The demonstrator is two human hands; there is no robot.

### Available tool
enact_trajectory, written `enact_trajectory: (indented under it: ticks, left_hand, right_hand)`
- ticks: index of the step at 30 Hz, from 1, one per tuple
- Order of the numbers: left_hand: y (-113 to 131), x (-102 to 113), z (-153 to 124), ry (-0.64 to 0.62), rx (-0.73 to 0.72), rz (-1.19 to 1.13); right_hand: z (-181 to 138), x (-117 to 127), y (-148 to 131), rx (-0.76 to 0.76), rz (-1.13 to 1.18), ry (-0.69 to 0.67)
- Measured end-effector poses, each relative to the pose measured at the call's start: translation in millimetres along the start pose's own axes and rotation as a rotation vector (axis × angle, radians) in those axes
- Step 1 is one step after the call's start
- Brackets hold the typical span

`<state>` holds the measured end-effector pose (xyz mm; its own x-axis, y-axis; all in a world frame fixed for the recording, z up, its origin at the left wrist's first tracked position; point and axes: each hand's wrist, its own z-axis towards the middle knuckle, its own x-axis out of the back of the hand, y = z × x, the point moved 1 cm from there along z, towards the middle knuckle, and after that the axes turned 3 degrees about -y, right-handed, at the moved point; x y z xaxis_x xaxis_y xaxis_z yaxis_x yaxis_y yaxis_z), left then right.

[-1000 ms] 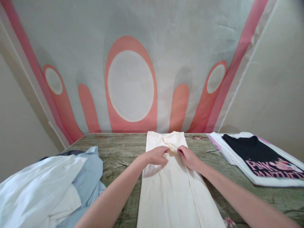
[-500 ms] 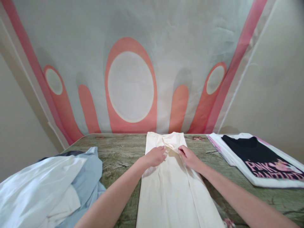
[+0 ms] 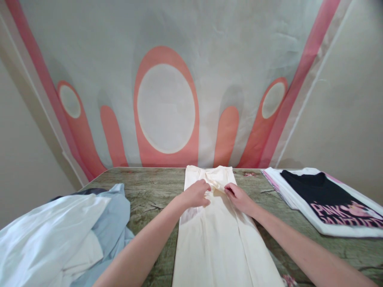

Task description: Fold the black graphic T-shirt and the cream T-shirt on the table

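A cream garment (image 3: 218, 239) lies folded into a long strip down the middle of a wood-patterned table (image 3: 149, 191). Both my hands rest on its far end, near the collar. My left hand (image 3: 196, 194) has its fingers curled onto the cloth, pinching a fold at the neck. My right hand (image 3: 237, 196) pinches the same bunched fold from the other side. The collar area between my fingertips is puckered.
A heap of white and light blue clothes (image 3: 60, 235) fills the near left of the table. At the right lies a folded stack topped by a black T-shirt with pink lettering (image 3: 326, 199). A grey and pink patterned wall hanging (image 3: 166, 107) rises behind the table's far edge.
My left hand has slid slightly further up toward the collar and curled its fingers onto the fold. My right hand has barely shifted.
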<state>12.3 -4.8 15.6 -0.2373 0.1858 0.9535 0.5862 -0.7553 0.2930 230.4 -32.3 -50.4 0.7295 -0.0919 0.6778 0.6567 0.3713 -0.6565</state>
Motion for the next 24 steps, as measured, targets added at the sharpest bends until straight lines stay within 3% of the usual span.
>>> enact_trajectory:
  ticks: [11,18,24]
  left_hand:
    - [-1,-3,4,-0.043,0.025,-0.049]
    - [6,-1,3,-0.077,0.006,-0.227]
    - [-19,-9,27,0.199,0.334,-0.313]
  right_hand:
    - [0,1,-2,0.019,-0.019,0.006]
    - [-1,3,-8,0.019,-0.015,0.000]
    - [-3,6,-15,0.061,-0.030,-0.018]
